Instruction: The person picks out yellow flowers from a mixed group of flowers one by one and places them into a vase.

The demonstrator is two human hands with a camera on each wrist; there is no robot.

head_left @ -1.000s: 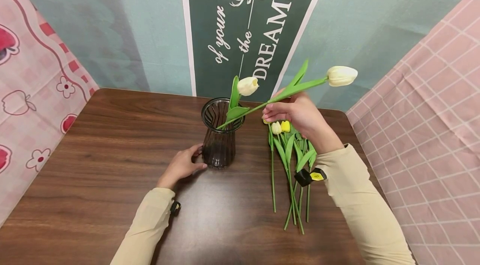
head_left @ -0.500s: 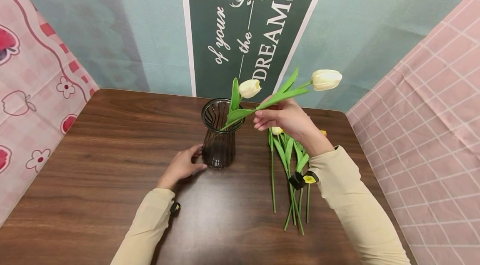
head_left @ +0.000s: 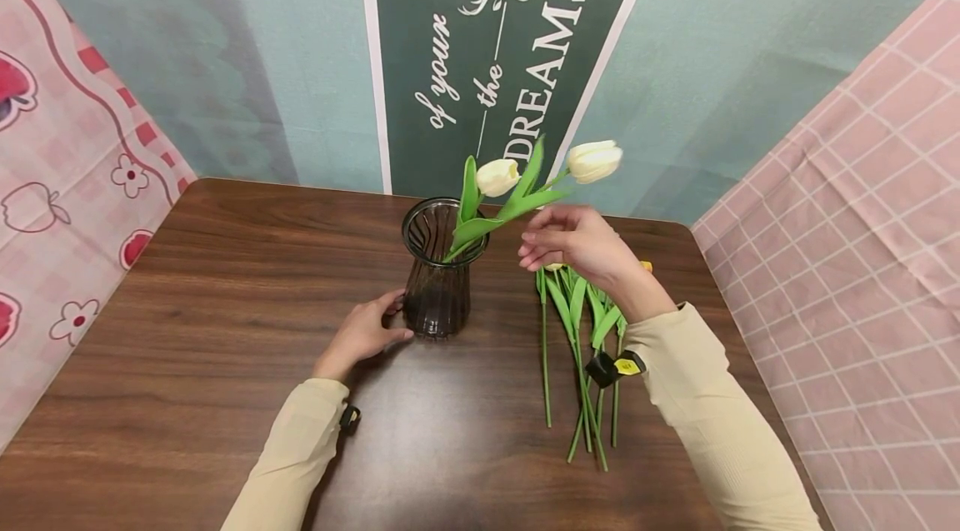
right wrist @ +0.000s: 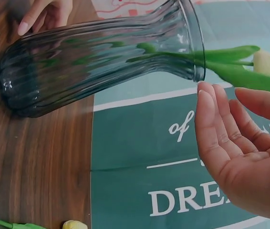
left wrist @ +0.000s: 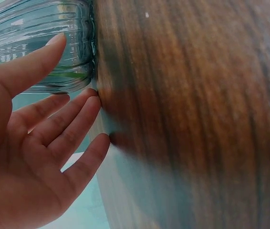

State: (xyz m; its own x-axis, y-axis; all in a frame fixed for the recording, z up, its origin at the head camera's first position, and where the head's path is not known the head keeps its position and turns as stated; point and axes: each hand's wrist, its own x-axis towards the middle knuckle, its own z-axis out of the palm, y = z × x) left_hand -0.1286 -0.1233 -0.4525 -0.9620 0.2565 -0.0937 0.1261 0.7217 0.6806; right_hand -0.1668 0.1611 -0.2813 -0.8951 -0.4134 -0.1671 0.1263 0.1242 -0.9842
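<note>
Dark wood-grain counter [head_left: 187, 331]: ribbed smoked-glass vase [head_left: 437, 273] holding two white artificial tulips [head_left: 592, 161]. My left hand [head_left: 363, 333] steadies its base, fingers relaxed; right hand [head_left: 581, 243] released, beside the stems. Risk, I judge: top-heavy leaning stems tipping it.

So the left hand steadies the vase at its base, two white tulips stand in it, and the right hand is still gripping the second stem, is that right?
Not quite: the right hand grips nothing. The right wrist view shows its fingers open beside the stem. The rest holds: the left hand touches the vase at its base, with two white tulips in it.
</note>
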